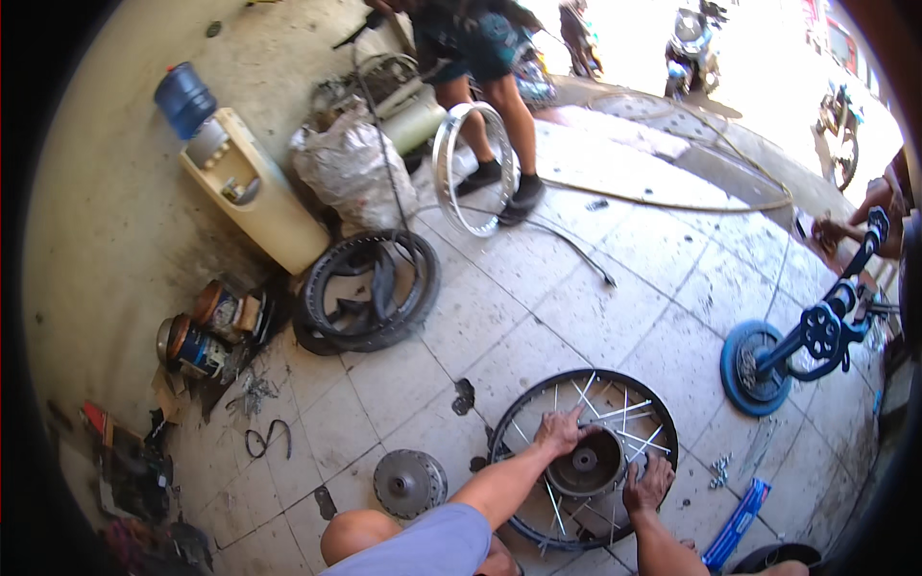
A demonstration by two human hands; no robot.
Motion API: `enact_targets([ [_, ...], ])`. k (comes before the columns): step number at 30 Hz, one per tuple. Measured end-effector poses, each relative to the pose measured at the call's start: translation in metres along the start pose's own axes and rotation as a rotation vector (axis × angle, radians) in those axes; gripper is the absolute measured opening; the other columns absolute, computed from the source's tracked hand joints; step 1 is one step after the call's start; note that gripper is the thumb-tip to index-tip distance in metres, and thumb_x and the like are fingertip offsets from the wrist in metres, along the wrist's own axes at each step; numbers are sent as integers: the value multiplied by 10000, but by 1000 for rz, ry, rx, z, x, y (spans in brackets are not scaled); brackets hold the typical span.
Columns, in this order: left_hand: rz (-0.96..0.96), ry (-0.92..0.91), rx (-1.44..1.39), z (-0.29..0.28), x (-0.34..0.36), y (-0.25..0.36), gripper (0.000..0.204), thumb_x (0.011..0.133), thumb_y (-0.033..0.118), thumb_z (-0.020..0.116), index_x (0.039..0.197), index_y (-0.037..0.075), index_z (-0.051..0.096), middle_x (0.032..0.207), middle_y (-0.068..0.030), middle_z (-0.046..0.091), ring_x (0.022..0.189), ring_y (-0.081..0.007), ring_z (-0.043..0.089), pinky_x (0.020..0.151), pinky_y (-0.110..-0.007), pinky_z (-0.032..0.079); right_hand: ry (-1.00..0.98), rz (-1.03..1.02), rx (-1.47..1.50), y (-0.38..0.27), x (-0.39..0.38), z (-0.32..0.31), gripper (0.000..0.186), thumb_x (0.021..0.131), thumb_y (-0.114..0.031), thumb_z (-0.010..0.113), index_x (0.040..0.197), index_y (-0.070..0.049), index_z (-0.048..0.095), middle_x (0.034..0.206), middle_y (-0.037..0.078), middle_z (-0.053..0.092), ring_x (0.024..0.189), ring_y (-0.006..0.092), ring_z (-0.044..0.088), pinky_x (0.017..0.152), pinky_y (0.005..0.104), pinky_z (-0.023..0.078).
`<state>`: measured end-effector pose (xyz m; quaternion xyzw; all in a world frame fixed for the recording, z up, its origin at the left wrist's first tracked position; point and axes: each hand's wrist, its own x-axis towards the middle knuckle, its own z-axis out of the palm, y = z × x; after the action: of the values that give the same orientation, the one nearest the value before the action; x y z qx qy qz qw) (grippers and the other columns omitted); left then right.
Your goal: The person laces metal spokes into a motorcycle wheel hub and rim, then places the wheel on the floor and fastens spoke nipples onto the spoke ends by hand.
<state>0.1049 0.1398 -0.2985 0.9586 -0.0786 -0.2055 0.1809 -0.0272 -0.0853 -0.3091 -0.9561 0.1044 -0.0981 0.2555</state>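
Observation:
A black wheel rim [669,411] lies on the tiles at the lower middle, with loose-angled silver spokes [624,398] round a dull metal hub [596,478]. My left hand [562,432] grips the upper left edge of the hub, its fingers among the spokes. My right hand [645,485] is curled at the right side of the hub, inside the rim; what its fingers hold is too small to make out. A second hub [411,482] rests left of the wheel. A blue long package [736,523] and small silver nipples [720,468] lie to the right.
A blue stand [759,379] stands right. Tyres [418,298], a sack [351,163], a water dispenser [283,226] and buckets [197,350] line the left. A person [509,115] stands beside a silver rim [445,173]; another person [845,230] is at the right edge. Motorbikes [691,48] are outside.

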Motion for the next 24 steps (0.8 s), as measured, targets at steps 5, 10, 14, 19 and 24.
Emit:
enact_targets([
  [5, -196, 194, -85, -1, -15, 5, 930, 879, 791, 383, 1484, 85, 400, 1191, -213, 665, 1134, -386, 611, 1008, -524, 386, -370, 265, 191, -36, -30, -35, 326, 885, -215, 630, 1121, -1, 556, 949, 230, 653, 904, 432, 628, 806, 525, 466],
  [10, -286, 165, -191, -8, -23, 4, 907, 890, 759, 420, 1495, 89, 329, 1348, -248, 545, 1240, -398, 522, 1037, -544, 354, -259, 289, 414, -17, -29, 13, 361, 914, -167, 579, 1215, 15, 501, 890, 269, 679, 854, 453, 668, 768, 520, 509],
  [14, -109, 422, 75, -25, -20, 1, 901, 866, 722, 523, 1464, 78, 323, 1488, -251, 330, 1379, -411, 326, 1095, -559, 296, -502, 292, 504, -30, -2, -24, 411, 887, -123, 528, 1268, 15, 458, 914, 298, 671, 914, 463, 658, 816, 513, 509],
  [19, 261, 428, 238, -53, 4, 7, 890, 858, 708, 548, 1461, 83, 354, 1491, -207, 356, 1411, -370, 308, 1153, -523, 245, -394, 294, 218, -34, 7, -21, 352, 846, -224, 578, 1113, 2, 615, 1005, 303, 668, 996, 484, 625, 903, 557, 477],
  [24, 234, -197, 162, -55, 15, 24, 835, 860, 732, 515, 1478, 180, 416, 1347, -182, 578, 1306, -357, 499, 1150, -527, 275, -434, 322, 136, -36, 6, -34, 342, 870, -258, 553, 1091, -10, 635, 977, 315, 657, 964, 484, 625, 889, 562, 480],
])
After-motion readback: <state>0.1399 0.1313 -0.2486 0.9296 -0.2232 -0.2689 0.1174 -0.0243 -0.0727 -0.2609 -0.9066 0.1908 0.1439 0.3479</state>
